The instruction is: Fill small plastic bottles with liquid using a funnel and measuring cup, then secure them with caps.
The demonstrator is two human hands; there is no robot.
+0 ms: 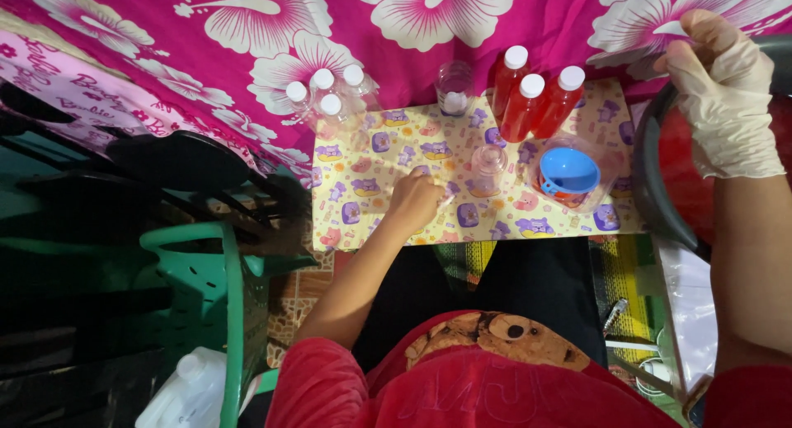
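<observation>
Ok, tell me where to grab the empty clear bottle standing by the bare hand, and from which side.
Grip the empty clear bottle around its body, below the open neck. It stands upright and uncapped, so a side grip looks steadiest. Come from the near left, where the left hand rests; the blue funnel crowds its right.

Upper frame: magenta cloth with large white hibiscus flowers (429, 16) hangs as backdrop. Upper left: pink printed fabric (74, 86). Left side dim, dark furniture indistinct. Lower left: green perforated plastic chair (216, 292); beside it a white plastic jug (188, 392). Centre: patterned floor tiles (293, 300). Lower right: striped yellow-green mat (623, 279).
</observation>
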